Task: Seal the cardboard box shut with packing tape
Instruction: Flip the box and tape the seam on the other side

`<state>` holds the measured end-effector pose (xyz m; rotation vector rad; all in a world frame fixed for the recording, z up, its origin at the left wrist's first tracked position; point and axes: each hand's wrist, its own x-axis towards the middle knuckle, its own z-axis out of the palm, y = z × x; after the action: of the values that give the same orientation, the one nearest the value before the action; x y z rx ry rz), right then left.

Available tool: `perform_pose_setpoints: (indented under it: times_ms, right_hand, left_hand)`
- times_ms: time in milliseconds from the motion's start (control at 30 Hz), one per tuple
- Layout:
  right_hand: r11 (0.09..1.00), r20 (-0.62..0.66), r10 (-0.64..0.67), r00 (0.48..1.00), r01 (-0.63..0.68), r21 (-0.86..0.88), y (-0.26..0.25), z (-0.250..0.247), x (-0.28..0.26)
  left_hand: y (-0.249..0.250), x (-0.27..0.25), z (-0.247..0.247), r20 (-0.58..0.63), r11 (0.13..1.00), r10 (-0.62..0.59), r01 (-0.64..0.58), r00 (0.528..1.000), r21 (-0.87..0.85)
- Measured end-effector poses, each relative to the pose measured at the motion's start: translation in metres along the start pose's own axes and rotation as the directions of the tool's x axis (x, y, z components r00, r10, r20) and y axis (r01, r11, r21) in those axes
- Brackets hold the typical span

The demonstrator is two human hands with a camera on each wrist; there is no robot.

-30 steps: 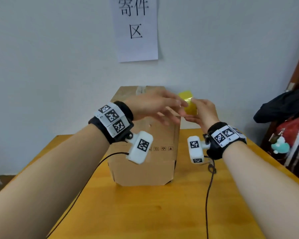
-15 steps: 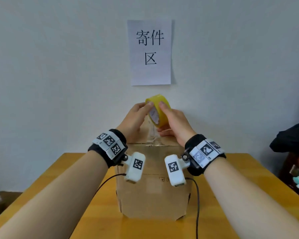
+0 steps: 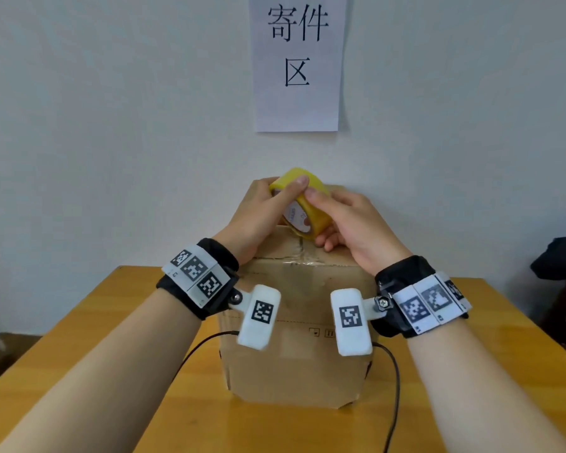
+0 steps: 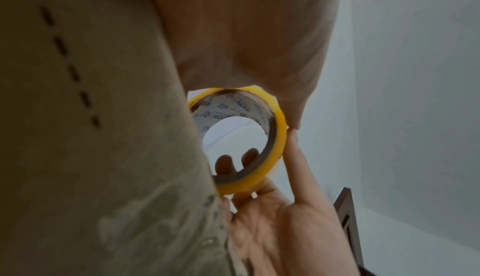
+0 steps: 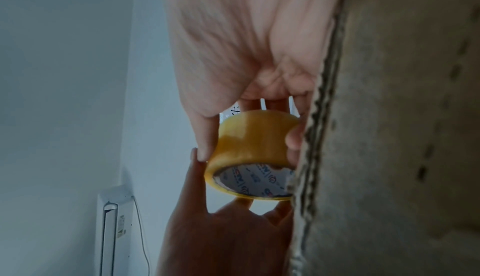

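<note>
A tall cardboard box (image 3: 294, 338) stands on the wooden table (image 3: 118, 371), its top flaps closed. A yellow roll of packing tape (image 3: 303, 204) sits tilted just above the box top, held by both hands. My left hand (image 3: 262, 210) grips it from the left, thumb over the rim. My right hand (image 3: 347, 220) holds it from the right, thumb on top, fingers under it. Clear tape lies on the box's near top edge (image 3: 303, 256). The roll (image 4: 241, 142) shows its printed core in the left wrist view. The right wrist view shows the roll (image 5: 253, 148) beside the box wall (image 5: 389, 136).
A paper sign (image 3: 296, 60) with black characters hangs on the white wall behind the box. Dark clothing (image 3: 562, 256) lies at the right edge. Black cables (image 3: 394, 387) trail from the wrist cameras across the table.
The roll and both hands have come down from above the box to its top. One second ago the hands met at the box's right side, with the box seen from another angle.
</note>
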<state>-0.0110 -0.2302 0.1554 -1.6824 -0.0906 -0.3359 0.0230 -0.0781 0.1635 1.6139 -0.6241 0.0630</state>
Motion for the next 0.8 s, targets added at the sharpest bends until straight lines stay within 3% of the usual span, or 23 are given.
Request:
perform_pose_setpoints:
  times_ms: [233,367,600,800]
  right_hand:
    - [0.988,-0.152,-0.01,0.988,0.033,0.152,0.006,-0.007,0.001]
    - [0.947,-0.118,-0.011,0.993,0.048,0.317,0.004,-0.012,-0.002]
    - [0.977,-0.004,-0.017,1.0,0.018,0.214,0.003,-0.006,0.0]
    - [0.974,-0.095,-0.028,0.995,0.049,0.222,0.009,-0.009,0.0]
  left_hand:
    - [0.0,-0.003,-0.001,0.07,0.999,-0.048,0.049,0.996,-0.022]
    - [0.0,-0.005,-0.002,0.088,0.994,-0.065,0.072,0.994,-0.077]
    - [-0.006,-0.005,-0.014,0.088,0.981,-0.065,0.08,0.994,-0.177]
    - [-0.008,-0.006,-0.013,0.045,0.982,-0.069,0.075,0.997,-0.174]
